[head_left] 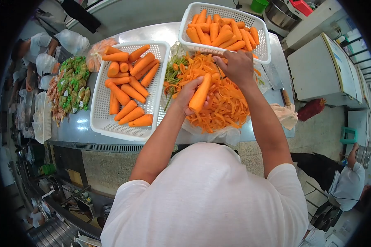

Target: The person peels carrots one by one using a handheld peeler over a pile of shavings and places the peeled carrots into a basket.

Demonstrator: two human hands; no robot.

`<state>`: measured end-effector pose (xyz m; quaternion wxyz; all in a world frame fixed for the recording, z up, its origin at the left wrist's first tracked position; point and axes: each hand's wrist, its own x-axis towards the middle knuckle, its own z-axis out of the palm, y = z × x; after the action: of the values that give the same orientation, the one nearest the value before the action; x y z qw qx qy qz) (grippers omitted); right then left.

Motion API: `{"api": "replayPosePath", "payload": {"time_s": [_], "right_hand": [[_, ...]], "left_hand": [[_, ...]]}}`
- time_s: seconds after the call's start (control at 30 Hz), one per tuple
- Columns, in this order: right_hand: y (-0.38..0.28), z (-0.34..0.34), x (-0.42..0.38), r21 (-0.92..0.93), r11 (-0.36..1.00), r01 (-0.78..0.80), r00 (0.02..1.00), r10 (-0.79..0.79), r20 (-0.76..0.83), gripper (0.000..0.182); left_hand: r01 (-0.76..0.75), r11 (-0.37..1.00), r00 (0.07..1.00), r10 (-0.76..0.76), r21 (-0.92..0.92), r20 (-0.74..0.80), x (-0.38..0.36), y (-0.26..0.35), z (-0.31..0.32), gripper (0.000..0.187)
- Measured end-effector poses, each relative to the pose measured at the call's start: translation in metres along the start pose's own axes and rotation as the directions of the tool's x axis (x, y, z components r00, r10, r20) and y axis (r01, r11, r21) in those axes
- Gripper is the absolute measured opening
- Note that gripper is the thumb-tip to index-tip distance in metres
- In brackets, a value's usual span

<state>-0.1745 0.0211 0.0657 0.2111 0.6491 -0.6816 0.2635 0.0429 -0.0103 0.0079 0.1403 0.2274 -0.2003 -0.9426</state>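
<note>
My left hand (186, 96) is wrapped around a peeled carrot (200, 94), its thick end tilted toward me. Just beyond it, my right hand (237, 67) is closed on a peeler (221, 73), a thin dark tool mostly hidden by the fingers. Beneath both hands spreads a heap of orange carrot peelings (222, 108) on a plastic bag. Green carrot tops (174, 74) lie at the heap's left side. On the left stands a white basket (95, 115) of peeled carrots (130, 91). A second white basket (266, 45) with more carrots (222, 32) is at the far side.
A wooden-handled knife (285, 97) and a pale cloth (285, 115) lie to the right on the metal table (79, 128). Green and pink wrapped bundles (72, 82) sit at the left. Other people (345, 181) are at the right and far left. A white cabinet (317, 68) stands right.
</note>
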Motion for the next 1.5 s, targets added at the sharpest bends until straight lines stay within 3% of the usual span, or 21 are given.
{"api": "replayPosePath", "payload": {"time_s": [0.07, 0.13, 0.23, 0.27, 0.33, 0.37, 0.43, 0.53, 0.57, 0.63, 0.67, 0.73, 0.8, 0.87, 1.0, 1.03, 1.07, 1.17, 1.23, 1.37, 1.5], "right_hand": [[-0.022, -0.025, -0.008, 0.017, 1.000, 0.011, 0.997, -0.013, 0.072, 0.036], [-0.057, -0.044, -0.021, 0.157, 0.969, 0.189, 0.979, -0.198, 0.047, 0.040], [-0.075, -0.039, -0.034, 0.180, 0.941, 0.286, 0.954, -0.298, 0.041, 0.040], [-0.067, -0.033, -0.031, 0.179, 0.944, 0.278, 0.956, -0.290, 0.041, 0.040], [-0.034, -0.012, -0.009, 0.076, 0.978, 0.197, 0.980, -0.199, 0.021, 0.035], [-0.019, -0.007, -0.005, 0.069, 0.979, 0.189, 0.981, -0.191, 0.022, 0.035], [-0.005, -0.006, 0.007, -0.038, 0.997, -0.068, 0.981, 0.074, 0.177, 0.036], [-0.027, -0.028, -0.007, 0.066, 0.997, 0.031, 0.993, -0.038, 0.112, 0.039], [-0.042, -0.035, -0.016, 0.077, 0.983, 0.164, 0.986, -0.163, -0.021, 0.040], [-0.069, -0.042, -0.030, 0.105, 0.962, 0.251, 0.968, -0.250, -0.023, 0.039], [-0.074, -0.043, -0.034, 0.128, 0.935, 0.329, 0.944, -0.328, -0.032, 0.039], [-0.053, -0.026, -0.023, 0.075, 0.959, 0.273, 0.962, -0.274, -0.003, 0.038], [-0.021, -0.011, -0.006, 0.018, 0.975, 0.223, 0.975, -0.223, 0.022, 0.038], [0.003, -0.005, 0.005, -0.057, 0.998, 0.003, 0.991, 0.005, 0.137, 0.038], [-0.031, -0.040, -0.010, 0.006, 0.998, 0.062, 0.996, -0.062, 0.066, 0.040], [-0.055, -0.052, -0.021, 0.070, 0.985, 0.157, 0.983, -0.163, 0.080, 0.042], [-0.068, -0.057, -0.025, 0.131, 0.961, 0.245, 0.963, -0.257, 0.085, 0.043], [-0.066, -0.037, -0.025, 0.132, 0.952, 0.278, 0.959, -0.283, 0.022, 0.042], [-0.031, -0.015, -0.004, 0.067, 0.978, 0.196, 0.980, -0.199, 0.032, 0.042], [0.002, -0.013, 0.001, -0.058, 0.998, -0.037, 0.996, 0.041, 0.084, 0.041], [-0.059, -0.047, -0.022, 0.055, 0.988, 0.141, 0.990, -0.139, -0.037, 0.043]], "left_hand": [[-0.007, 0.999, 1.000, 0.005, -0.045, -0.030, 0.004, -0.003, -0.002, 0.028], [-0.123, 0.988, 0.986, 0.111, -0.096, -0.123, 0.012, -0.005, 0.001, 0.031], [-0.167, 0.982, 0.960, 0.143, -0.082, -0.242, 0.002, 0.001, 0.030, 0.034], [-0.160, 0.984, 0.960, 0.137, -0.078, -0.243, 0.002, 0.000, 0.021, 0.034], [-0.108, 0.991, 0.994, 0.106, 0.078, 0.036, 0.002, 0.000, -0.003, 0.036], [-0.101, 0.992, 0.994, 0.098, 0.081, 0.040, 0.001, -0.001, 0.002, 0.036], [-0.124, 0.987, 0.991, 0.129, 0.103, -0.045, -0.002, -0.001, 0.014, 0.035], [-0.187, 0.982, 0.979, 0.187, 0.014, -0.085, 0.011, -0.004, 0.008, 0.034], [-0.194, 0.981, 0.977, 0.194, 0.006, -0.090, 0.011, -0.001, 0.016, 0.034], [-0.209, 0.978, 0.934, 0.190, -0.030, -0.303, 0.006, 0.009, 0.040, 0.033], [-0.204, 0.979, 0.935, 0.188, -0.026, -0.300, 0.007, 0.008, 0.037, 0.033], [-0.151, 0.976, 0.988, 0.149, 0.156, 0.027, 0.004, 0.005, 0.023, 0.032], [-0.109, 0.976, 0.994, 0.110, 0.189, 0.005, -0.001, 0.006, 0.018, 0.032], [-0.073, 0.974, 0.997, 0.079, 0.215, -0.018, -0.005, 0.003, 0.020, 0.032], [-0.146, 0.989, 0.983, 0.147, 0.024, -0.109, 0.009, 0.003, 0.020, 0.031], [-0.164, 0.985, 0.975, 0.153, -0.055, -0.162, 0.015, 0.003, 0.018, 0.031], [-0.164, 0.985, 0.975, 0.153, -0.056, -0.163, 0.014, 0.003, 0.021, 0.031], [-0.186, 0.981, 0.955, 0.169, -0.049, -0.246, 0.011, 0.006, 0.025, 0.031], [-0.103, 0.985, 0.995, 0.104, 0.141, -0.001, 0.007, 0.006, 0.003, 0.032], [-0.091, 0.996, 0.987, 0.087, 0.025, 0.137, 0.003, 0.007, 0.006, 0.032], [-0.166, 0.986, 0.981, 0.163, -0.014, -0.109, 0.003, 0.005, 0.029, 0.032]]}}
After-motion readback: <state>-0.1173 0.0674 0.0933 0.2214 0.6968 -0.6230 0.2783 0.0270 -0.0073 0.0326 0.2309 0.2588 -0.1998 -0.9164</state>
